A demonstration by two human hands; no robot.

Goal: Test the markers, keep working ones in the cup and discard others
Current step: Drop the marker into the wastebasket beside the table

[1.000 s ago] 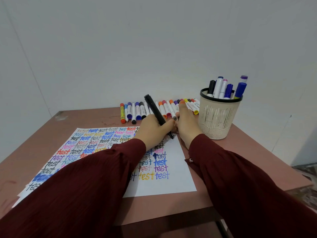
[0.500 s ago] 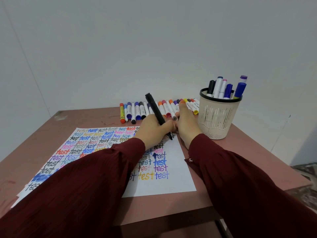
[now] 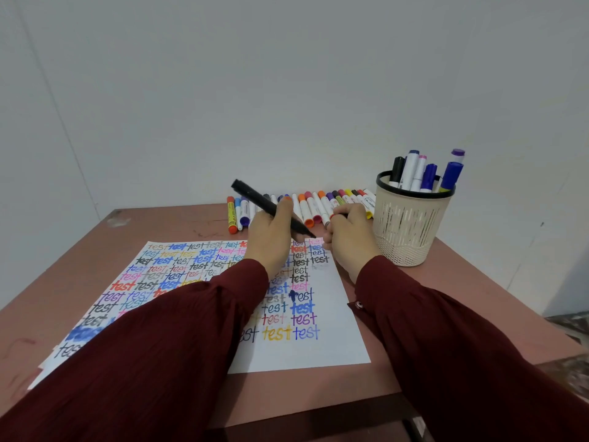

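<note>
black marker left grip, cap right grip, marker row behind

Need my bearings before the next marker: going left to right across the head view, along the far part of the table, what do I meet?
orange-ended marker at the row's left end → left hand gripping the black marker → right hand pinching what looks like a black cap → cup of markers.

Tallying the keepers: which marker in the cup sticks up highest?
The purple-capped marker, at the right side of the cup. Its cap rises above all the others standing there, just behind a shorter blue-capped one.
</note>
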